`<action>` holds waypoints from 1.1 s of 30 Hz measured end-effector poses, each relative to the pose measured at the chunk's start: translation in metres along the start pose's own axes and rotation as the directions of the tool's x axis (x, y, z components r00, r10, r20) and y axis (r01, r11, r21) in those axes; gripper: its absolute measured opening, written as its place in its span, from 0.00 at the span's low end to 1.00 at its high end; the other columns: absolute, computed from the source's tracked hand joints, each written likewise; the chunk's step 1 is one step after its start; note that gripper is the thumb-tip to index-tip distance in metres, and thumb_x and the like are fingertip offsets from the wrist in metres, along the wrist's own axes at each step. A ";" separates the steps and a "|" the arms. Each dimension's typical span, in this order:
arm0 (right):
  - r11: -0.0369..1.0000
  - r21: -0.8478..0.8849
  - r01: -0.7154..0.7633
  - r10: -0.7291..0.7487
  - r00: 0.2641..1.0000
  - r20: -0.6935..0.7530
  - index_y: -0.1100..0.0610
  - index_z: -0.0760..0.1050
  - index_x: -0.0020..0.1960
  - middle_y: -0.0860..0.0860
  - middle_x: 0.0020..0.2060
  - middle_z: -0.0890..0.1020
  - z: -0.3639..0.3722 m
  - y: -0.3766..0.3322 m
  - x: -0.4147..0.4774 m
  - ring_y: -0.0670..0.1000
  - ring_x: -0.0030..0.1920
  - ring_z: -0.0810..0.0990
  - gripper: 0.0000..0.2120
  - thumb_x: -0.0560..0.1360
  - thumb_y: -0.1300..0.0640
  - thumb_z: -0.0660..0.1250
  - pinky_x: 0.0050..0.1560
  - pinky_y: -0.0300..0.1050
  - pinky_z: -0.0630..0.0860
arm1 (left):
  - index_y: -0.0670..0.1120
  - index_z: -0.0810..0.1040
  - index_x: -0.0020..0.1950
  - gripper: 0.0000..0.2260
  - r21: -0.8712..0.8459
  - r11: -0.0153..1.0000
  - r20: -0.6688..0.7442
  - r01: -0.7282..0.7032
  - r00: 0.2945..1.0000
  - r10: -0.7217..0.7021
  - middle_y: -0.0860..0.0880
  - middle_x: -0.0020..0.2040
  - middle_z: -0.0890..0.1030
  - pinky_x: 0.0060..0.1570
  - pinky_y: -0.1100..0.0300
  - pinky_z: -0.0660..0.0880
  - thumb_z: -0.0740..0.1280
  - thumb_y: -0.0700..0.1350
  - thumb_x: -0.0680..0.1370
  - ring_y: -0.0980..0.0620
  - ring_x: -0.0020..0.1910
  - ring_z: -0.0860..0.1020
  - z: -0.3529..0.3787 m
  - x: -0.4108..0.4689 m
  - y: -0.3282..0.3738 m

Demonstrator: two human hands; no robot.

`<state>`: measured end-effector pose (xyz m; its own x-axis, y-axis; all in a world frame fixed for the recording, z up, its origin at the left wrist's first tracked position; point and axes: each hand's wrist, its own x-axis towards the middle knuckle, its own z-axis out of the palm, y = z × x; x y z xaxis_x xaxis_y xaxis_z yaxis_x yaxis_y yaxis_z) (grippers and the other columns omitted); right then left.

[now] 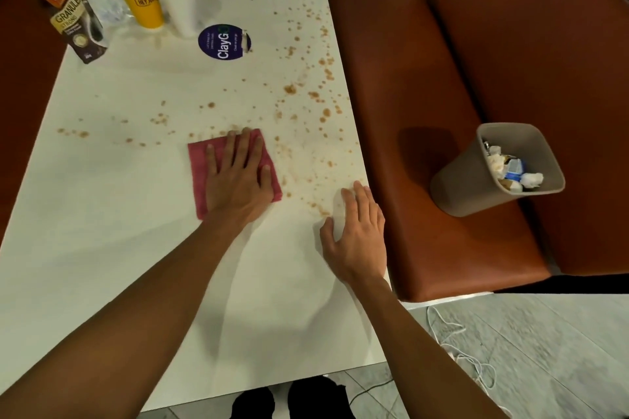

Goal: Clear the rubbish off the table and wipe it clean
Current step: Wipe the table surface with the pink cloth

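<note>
A: From the head camera, your left hand lies flat, fingers spread, pressing the square pink cloth onto the white tabletop. Your right hand rests near the table's right edge, loosely cupped over something pale; I cannot tell what it is, or whether you grip it.

B: And the rubbish?

A: Crumpled paper sits in the grey plastic bin, on the brown leather bench right of the table. Brown spatter stains still run from just beyond the cloth to the table's far right side.

B: What could go wrong?

A: Likely, wiping far-left could knock the yellow paper cup of black straws or the brown coffee-granules carton. A soiled cloth may smear stains rather than lift them. Sweeping rightward could push drips onto the bench.
</note>
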<state>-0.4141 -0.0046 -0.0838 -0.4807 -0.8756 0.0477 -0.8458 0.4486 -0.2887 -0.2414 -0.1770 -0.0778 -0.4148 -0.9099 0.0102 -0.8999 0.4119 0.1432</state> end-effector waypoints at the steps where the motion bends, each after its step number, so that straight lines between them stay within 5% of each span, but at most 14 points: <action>1: 1.000 0.000 -0.004 0.004 1.000 -0.003 0.50 0.59 0.83 0.49 0.85 0.55 0.000 0.000 0.000 0.51 0.85 0.49 0.31 0.84 0.39 0.54 0.83 0.58 0.55 | 0.48 0.47 0.87 0.30 0.013 0.999 0.004 -0.049 0.999 0.049 0.46 0.87 0.51 0.82 0.37 0.46 0.42 0.57 0.85 0.44 0.85 0.48 0.000 -0.004 0.008; 5: 1.000 -0.001 -0.005 0.005 1.000 -0.006 0.50 0.59 0.83 0.49 0.85 0.56 0.001 0.001 0.000 0.52 0.85 0.49 0.31 0.84 0.38 0.54 0.83 0.58 0.55 | 0.49 0.51 0.87 0.29 0.029 0.983 0.018 -0.181 0.983 0.181 0.48 0.86 0.52 0.82 0.38 0.49 0.46 0.56 0.86 0.46 0.86 0.49 0.003 -0.053 -0.008; 12: 1.000 0.000 0.008 -0.008 1.000 -0.003 0.51 0.60 0.82 0.50 0.84 0.56 -0.001 0.001 0.000 0.52 0.85 0.50 0.30 0.83 0.41 0.55 0.83 0.58 0.55 | 0.48 0.47 0.87 0.31 0.007 1.000 -0.008 -0.009 1.000 0.009 0.47 0.87 0.49 0.82 0.37 0.46 0.42 0.57 0.84 0.44 0.85 0.47 0.004 -0.011 -0.001; 18: 1.000 0.004 -0.017 0.017 1.000 0.010 0.49 0.59 0.82 0.48 0.85 0.55 0.001 0.000 0.000 0.51 0.85 0.50 0.31 0.83 0.37 0.54 0.84 0.58 0.54 | 0.49 0.50 0.87 0.29 0.025 0.976 0.027 -0.216 0.976 0.215 0.48 0.86 0.52 0.82 0.37 0.49 0.46 0.56 0.86 0.46 0.86 0.49 0.005 -0.061 -0.009; 25: 1.000 0.004 -0.005 0.005 1.000 0.010 0.50 0.59 0.82 0.49 0.85 0.55 -0.001 0.000 0.000 0.52 0.85 0.49 0.30 0.83 0.39 0.55 0.84 0.58 0.54 | 0.48 0.46 0.87 0.31 0.022 1.000 -0.010 -0.013 1.000 0.013 0.46 0.87 0.50 0.81 0.36 0.47 0.43 0.57 0.85 0.44 0.85 0.47 0.006 -0.016 0.005; 30: 1.000 0.004 0.000 0.000 1.000 -0.005 0.50 0.60 0.82 0.49 0.84 0.57 0.000 0.001 -0.001 0.52 0.85 0.50 0.30 0.84 0.40 0.56 0.84 0.57 0.54 | 0.48 0.50 0.87 0.30 0.029 0.981 0.015 -0.190 0.982 0.189 0.47 0.86 0.52 0.81 0.37 0.49 0.46 0.57 0.86 0.45 0.86 0.48 0.007 -0.055 0.015; 33: 1.000 -0.003 -0.004 0.004 1.000 0.006 0.50 0.60 0.82 0.49 0.85 0.56 0.000 0.000 -0.001 0.51 0.85 0.49 0.30 0.84 0.40 0.55 0.84 0.56 0.53 | 0.50 0.51 0.87 0.29 0.022 0.986 0.008 -0.168 0.986 0.168 0.48 0.86 0.53 0.82 0.38 0.50 0.46 0.57 0.85 0.46 0.85 0.50 0.004 -0.060 -0.013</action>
<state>-0.4135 -0.0043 -0.0840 -0.4829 -0.8747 0.0411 -0.8446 0.4528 -0.2857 -0.2051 -0.1274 -0.0840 -0.5611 -0.8273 0.0265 -0.8200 0.5600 0.1180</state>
